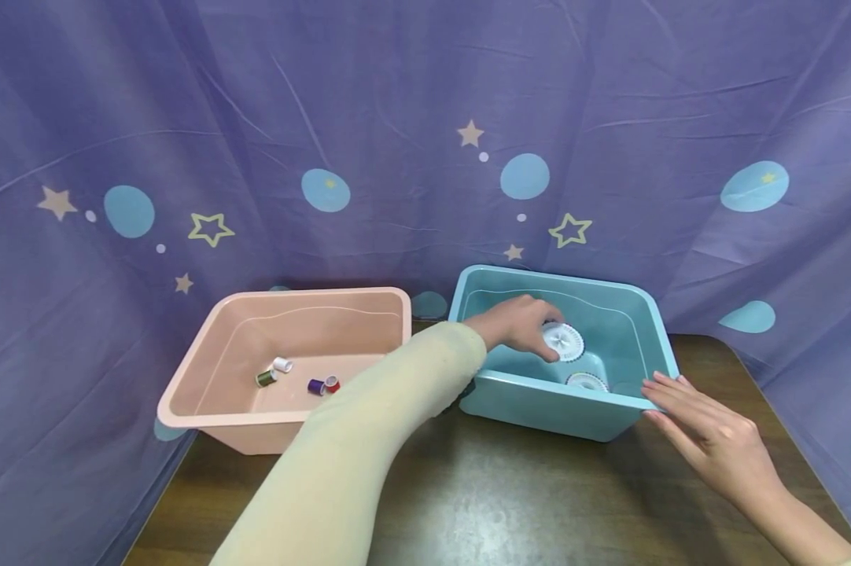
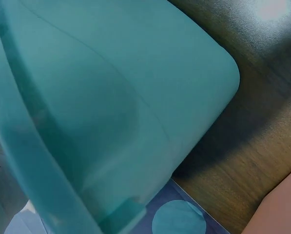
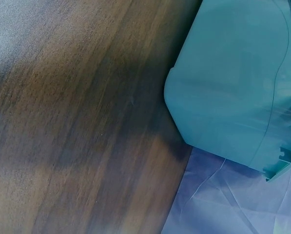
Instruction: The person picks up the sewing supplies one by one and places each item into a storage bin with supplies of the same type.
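My left hand reaches over the front rim of a teal plastic bin. Its curled fingers and thumb hold a round white wheel of sewing pins by the left edge. Lower in the bin lies a second pin wheel, partly hidden by the front wall. On the front right corner of the rim rests my right hand, fingers fairly straight. Both wrist views show mainly the bin's outer walls; the left hand is not visible in its own view.
A pink bin stands to the left, holding green, white, purple and red thread spools. My left sleeve covers part of it. Both bins stand on a brown wooden table before a purple curtain.
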Tool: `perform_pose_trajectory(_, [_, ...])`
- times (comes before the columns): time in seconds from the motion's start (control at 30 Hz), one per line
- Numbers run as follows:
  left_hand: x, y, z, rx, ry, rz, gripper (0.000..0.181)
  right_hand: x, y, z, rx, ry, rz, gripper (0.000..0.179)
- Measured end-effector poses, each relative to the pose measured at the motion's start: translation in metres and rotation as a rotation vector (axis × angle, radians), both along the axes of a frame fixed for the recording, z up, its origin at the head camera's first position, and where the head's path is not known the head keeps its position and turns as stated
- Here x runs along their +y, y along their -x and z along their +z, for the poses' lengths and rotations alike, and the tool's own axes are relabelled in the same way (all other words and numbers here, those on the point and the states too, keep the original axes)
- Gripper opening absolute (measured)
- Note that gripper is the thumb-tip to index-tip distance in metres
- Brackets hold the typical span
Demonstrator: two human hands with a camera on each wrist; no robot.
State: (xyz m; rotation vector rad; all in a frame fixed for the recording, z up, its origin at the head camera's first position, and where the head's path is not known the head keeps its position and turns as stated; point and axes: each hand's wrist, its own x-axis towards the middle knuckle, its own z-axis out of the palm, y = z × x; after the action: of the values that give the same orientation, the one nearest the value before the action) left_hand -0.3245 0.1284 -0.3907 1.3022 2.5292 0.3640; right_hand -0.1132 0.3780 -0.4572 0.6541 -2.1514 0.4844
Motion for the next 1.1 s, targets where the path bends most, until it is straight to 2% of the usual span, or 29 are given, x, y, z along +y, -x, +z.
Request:
perform_pose_trajectory(0.33, [-0.003, 0.002, -0.001, -0.101, 0.026, 0.031, 0.077, -0.001, 0.000, 0.000, -0.006, -0.010, -0.006, 0.048])
perform_pose_trajectory(0.57, [-0.006, 0.002, 0.002, -0.114, 0.037, 0.041, 0.079, -0.001, -0.001, 0.001, -0.003, -0.010, -0.006, 0.048])
perform_pose_trajectory(0.8, [-0.012, 0.000, 0.011, -0.093, 0.051, 0.048, 0.078, -0.002, -0.001, 0.002, -0.004, -0.006, -0.011, 0.048])
perform_pose_trajectory(1.1, [-0.028, -0.008, 0.034, -0.021, 0.081, 0.034, 0.074, -0.001, -0.002, 0.002, -0.013, -0.010, -0.011, 0.049])
